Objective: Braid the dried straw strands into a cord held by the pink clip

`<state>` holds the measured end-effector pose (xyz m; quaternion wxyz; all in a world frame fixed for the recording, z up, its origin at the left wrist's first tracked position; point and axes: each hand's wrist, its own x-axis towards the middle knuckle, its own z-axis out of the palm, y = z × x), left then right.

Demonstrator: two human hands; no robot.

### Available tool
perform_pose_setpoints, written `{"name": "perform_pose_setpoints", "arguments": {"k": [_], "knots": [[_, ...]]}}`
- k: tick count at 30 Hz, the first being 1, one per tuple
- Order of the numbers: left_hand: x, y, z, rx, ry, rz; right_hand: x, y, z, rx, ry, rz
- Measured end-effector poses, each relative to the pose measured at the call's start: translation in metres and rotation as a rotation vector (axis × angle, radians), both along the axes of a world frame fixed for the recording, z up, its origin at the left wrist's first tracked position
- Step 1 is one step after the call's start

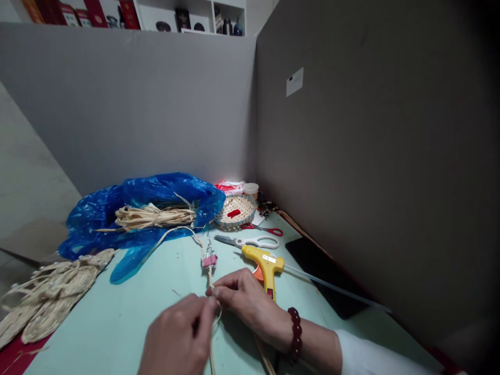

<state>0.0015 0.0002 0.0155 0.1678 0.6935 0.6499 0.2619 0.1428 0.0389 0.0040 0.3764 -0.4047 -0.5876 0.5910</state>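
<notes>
A pink binder clip (210, 261) grips the top of a raffia braid (211, 279) on the pale green table. Just below the clip, my right hand (248, 304) pinches the braid between thumb and fingers; a dark red bead bracelet circles that wrist. My left hand (179, 330) is closed beside it, thumb against the fingers, on the raffia strands. Loose strand ends (213, 351) hang down between and below the hands. One strand runs from the clip up toward a tied raffia bundle (156, 216) on a blue plastic bag (136, 190).
Right of the clip lie white-handled scissors (258, 241), red-handled scissors (273, 230) and a yellow glue gun (267, 265) with a clear stick. A round woven basket (238, 211) stands behind. A black flat object (326, 276) lies right; woven raffia slippers (58, 299) left. Grey panels (156, 104) enclose the table.
</notes>
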Motion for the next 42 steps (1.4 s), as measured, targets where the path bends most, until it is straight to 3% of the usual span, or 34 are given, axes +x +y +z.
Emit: {"name": "perform_pose_setpoints", "arguments": {"k": [3,7,10,13,18,24,30,34,42], "knots": [[-0.011,0.013,0.001,-0.092,-0.372,0.100,0.001,-0.002,-0.002,-0.032,0.043,-0.007],[-0.009,0.025,-0.012,-0.469,-0.878,-0.072,0.001,-0.004,-0.008,-0.047,0.120,0.005],[-0.007,0.027,-0.021,-0.578,-1.050,-0.090,0.001,-0.006,-0.009,-0.113,0.156,-0.030],[-0.011,0.028,-0.020,-0.575,-1.001,-0.119,0.001,-0.008,-0.006,-0.148,0.136,-0.020],[-0.017,0.029,-0.009,-0.331,-0.680,-0.157,0.003,-0.007,0.000,-0.134,-0.012,0.021],[-0.012,0.029,-0.020,-0.530,-0.882,-0.074,0.007,-0.005,-0.005,0.105,-0.181,0.064],[-0.009,0.025,-0.018,-0.506,-0.843,-0.084,0.012,-0.007,-0.001,0.317,-0.378,0.119],[-0.005,0.024,-0.014,-0.508,-0.805,-0.037,0.018,-0.011,0.009,0.470,-0.630,0.136],[0.001,0.025,-0.021,-0.481,-0.761,0.030,0.026,-0.011,0.021,0.646,-0.966,0.123]]}}
